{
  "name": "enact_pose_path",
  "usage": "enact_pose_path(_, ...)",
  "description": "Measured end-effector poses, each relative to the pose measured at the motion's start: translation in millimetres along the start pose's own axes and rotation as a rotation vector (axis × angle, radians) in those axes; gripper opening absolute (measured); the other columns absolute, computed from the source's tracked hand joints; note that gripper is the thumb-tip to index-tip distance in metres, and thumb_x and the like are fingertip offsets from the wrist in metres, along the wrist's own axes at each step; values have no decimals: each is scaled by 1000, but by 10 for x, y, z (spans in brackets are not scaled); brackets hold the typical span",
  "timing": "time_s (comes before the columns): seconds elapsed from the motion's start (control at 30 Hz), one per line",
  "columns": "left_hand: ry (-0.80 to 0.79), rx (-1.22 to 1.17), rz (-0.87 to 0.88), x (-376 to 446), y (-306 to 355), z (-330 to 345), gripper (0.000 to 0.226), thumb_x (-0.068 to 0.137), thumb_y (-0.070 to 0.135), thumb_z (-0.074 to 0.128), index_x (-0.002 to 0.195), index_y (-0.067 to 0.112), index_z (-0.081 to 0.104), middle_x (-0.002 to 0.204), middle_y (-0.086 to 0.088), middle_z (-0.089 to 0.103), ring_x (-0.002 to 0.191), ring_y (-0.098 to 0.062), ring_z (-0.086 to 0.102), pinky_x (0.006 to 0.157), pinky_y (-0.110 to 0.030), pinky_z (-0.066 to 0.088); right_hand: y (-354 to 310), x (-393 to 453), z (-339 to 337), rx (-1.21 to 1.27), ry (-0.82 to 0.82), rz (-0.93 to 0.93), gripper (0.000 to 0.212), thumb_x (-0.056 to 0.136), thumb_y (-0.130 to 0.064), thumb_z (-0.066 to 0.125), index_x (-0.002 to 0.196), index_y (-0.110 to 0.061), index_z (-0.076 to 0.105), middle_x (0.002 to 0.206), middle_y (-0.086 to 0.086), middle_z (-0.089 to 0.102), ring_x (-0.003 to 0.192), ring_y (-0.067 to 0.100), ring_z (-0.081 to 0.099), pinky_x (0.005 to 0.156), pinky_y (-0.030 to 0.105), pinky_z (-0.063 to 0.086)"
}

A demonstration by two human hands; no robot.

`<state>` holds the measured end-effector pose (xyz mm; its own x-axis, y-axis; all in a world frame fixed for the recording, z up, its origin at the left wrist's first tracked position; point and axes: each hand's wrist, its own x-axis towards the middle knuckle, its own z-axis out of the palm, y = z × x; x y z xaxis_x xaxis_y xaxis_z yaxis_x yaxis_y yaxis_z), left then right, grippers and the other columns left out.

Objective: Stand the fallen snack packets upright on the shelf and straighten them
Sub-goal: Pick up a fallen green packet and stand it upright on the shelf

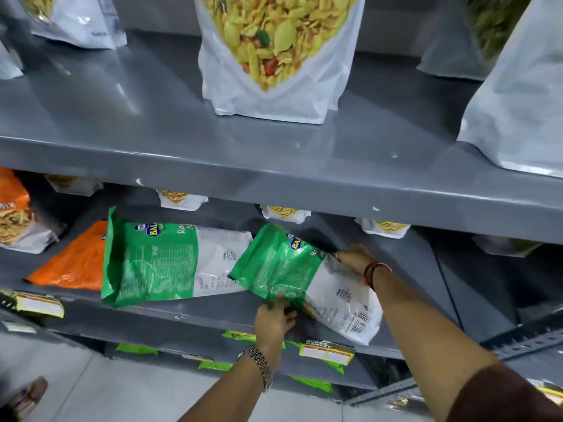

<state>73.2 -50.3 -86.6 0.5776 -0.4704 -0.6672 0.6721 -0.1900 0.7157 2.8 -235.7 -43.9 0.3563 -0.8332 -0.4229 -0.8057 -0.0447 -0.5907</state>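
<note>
Two green-and-white snack packets lie flat on the middle grey shelf [213, 318]. The right packet [283, 266] is tilted, its white end hanging past the shelf's front edge. My left hand [274, 321] grips its lower front edge. My right hand [355, 257] holds its far edge near the white part. The left green packet [158, 263] lies on its back, partly under the right one. An orange packet [76, 260] lies flat to its left.
The upper shelf [274, 178] holds upright white pouches, one showing yellow snack mix [274, 56]. Small white packets stand along the back of the middle shelf. An orange-and-white packet [15, 214] stands at far left. Price tags hang on the shelf edges; green packets sit below.
</note>
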Motion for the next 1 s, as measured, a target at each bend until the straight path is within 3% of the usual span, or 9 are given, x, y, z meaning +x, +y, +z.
enact_pose_path(0.07, -9, -46, 42, -42, -31, -36, 35, 94, 18, 46, 118, -7, 43, 91, -13, 58, 79, -26, 60, 58, -26, 55, 53, 2, -3, 25, -5, -10, 12, 78, -15, 60, 71, -6, 61, 79, 15, 60, 71, 21, 53, 66, 29, 40)
enact_pose_path(0.17, -61, -141, 99, -149, 2, -110, 33, 94, 16, 46, 126, 7, 42, 108, -9, 53, 100, -32, 57, 74, -29, 56, 104, -104, -57, 52, 14, 12, 30, 81, -23, 59, 54, -14, 51, 64, 6, 52, 66, 19, 47, 66, 27, 35)
enact_pose_path(0.3, -93, -117, 264, -286, 94, -168, 25, 93, 18, 49, 117, 16, 47, 97, -7, 57, 91, -23, 57, 71, -27, 52, 230, -278, -122, 286, 139, -25, 29, 82, -18, 58, 54, -8, 55, 58, 6, 49, 71, 16, 45, 59, 27, 33)
enact_pose_path(0.43, -98, -27, 452, -411, 342, -124, 17, 93, 21, 47, 77, 22, 50, 70, 0, 42, 66, -14, 44, 61, -23, 46, 261, -520, -150, 590, 183, -16, 25, 86, -10, 55, 63, -15, 63, 32, -15, 49, 42, -1, 44, 41, 10, 34)
enact_pose_path(0.57, -118, 21, 558, -433, 614, 2, 24, 91, 31, 50, 68, 27, 46, 73, -3, 39, 73, -16, 39, 70, -30, 37, 264, -659, -220, 809, 268, -77, 27, 82, 9, 43, 88, 0, 67, 85, 8, 64, 76, 14, 55, 70, 21, 44)
enact_pose_path(0.7, -164, 146, 702, -407, 781, 176, 35, 92, 28, 49, 58, 34, 45, 64, 4, 32, 61, -10, 31, 63, -30, 30, 361, -694, -174, 854, 314, -95, 40, 80, 12, 40, 60, -18, 56, 72, 4, 57, 70, 12, 50, 70, 24, 44)
enact_pose_path(0.77, -180, 216, 719, -347, 772, 205, 25, 94, 29, 46, 68, 28, 47, 66, 6, 38, 65, -9, 38, 69, -30, 36, 432, -727, -120, 866, 333, -102, 42, 81, 13, 40, 58, -19, 53, 66, -2, 53, 66, 9, 47, 65, 19, 40)
enact_pose_path(0.87, -182, 282, 628, -209, 610, 133, 19, 91, 46, 40, 87, 33, 53, 94, 8, 57, 100, -16, 55, 102, -41, 42, 522, -736, -45, 913, 326, -119, 36, 87, 7, 41, 64, -16, 57, 78, 3, 60, 80, 16, 52, 75, 24, 47)
enact_pose_path(1.0, -189, 455, 437, -274, 182, -44, 57, 90, 55, 34, 133, 19, 41, 146, -8, 41, 135, -26, 39, 114, -47, 30, 607, -799, -8, 911, 208, -143, 24, 95, -6, 37, 96, -10, 61, 100, 8, 61, 94, 20, 56, 79, 27, 52)
